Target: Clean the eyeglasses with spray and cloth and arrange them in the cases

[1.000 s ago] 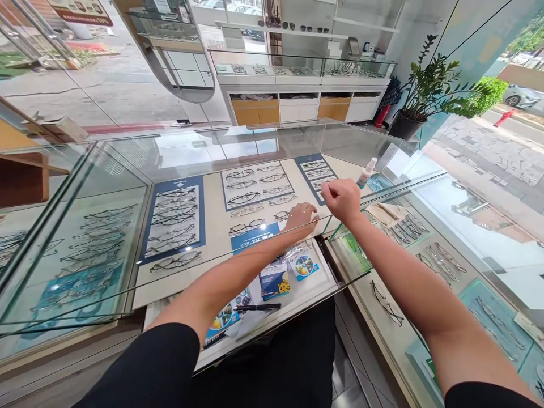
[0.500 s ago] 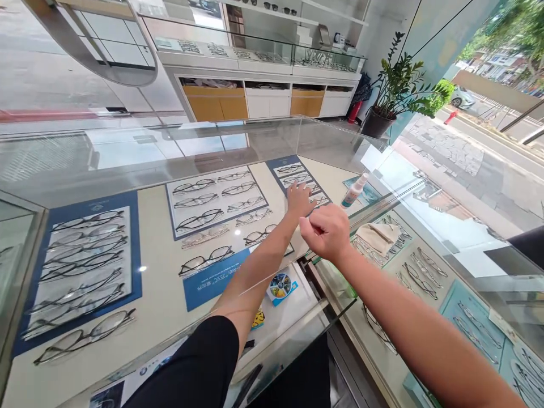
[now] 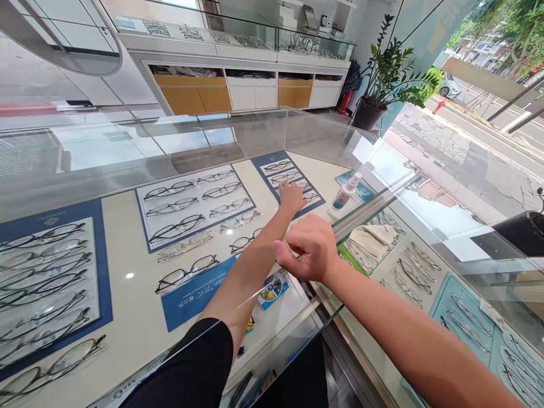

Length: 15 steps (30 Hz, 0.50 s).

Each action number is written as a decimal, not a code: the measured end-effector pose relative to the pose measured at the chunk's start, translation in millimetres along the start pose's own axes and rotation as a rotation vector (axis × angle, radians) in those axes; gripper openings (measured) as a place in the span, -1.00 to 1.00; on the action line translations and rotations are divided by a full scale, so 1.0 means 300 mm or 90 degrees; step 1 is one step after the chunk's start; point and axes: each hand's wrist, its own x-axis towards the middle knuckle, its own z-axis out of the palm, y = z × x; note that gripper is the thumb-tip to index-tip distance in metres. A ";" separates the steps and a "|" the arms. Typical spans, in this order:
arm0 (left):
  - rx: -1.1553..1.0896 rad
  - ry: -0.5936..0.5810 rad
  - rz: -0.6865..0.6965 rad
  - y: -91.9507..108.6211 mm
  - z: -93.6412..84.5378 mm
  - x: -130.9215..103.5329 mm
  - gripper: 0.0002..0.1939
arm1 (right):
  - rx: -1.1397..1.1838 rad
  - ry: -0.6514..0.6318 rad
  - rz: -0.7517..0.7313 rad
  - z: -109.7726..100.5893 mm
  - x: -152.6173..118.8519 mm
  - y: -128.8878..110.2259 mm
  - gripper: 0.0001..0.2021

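My left hand (image 3: 292,196) is inside the glass display case, over the lower part of a narrow blue-edged tray (image 3: 267,164) of eyeglasses. Its fingers are apart, touching or just above the frames, and nothing is seen held. Nearer to me, my right hand (image 3: 312,247) is curled above the case, thumb pointing left; whether anything is inside its fingers is hidden. A white spray bottle (image 3: 347,190) stands right of my left hand. A beige cloth (image 3: 373,242) lies on eyeglasses to the right. A white tray of glasses (image 3: 195,198) is on the left.
Glass panels and a metal rail (image 3: 374,204) run around my arms. A blue tray of glasses (image 3: 106,283) is at far left, with a teal tray (image 3: 442,294) at right. Behind the case are a potted plant (image 3: 369,113) and a cabinet (image 3: 250,97).
The view has shifted, so the trays appear further left. My left hand is still over the narrow tray. My right hand has turned slightly, its thumb now more apart from the curled fingers.
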 end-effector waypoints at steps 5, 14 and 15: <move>0.001 -0.019 0.010 0.002 -0.003 0.023 -0.81 | -0.036 -0.057 0.013 0.004 0.008 0.001 -0.43; 0.002 -0.007 0.007 0.031 -0.028 0.026 -0.73 | -0.053 -0.146 0.046 0.037 0.022 0.026 -0.42; 0.001 0.003 0.009 0.032 -0.042 0.015 -0.72 | -0.045 -0.142 0.048 0.039 0.024 0.029 -0.43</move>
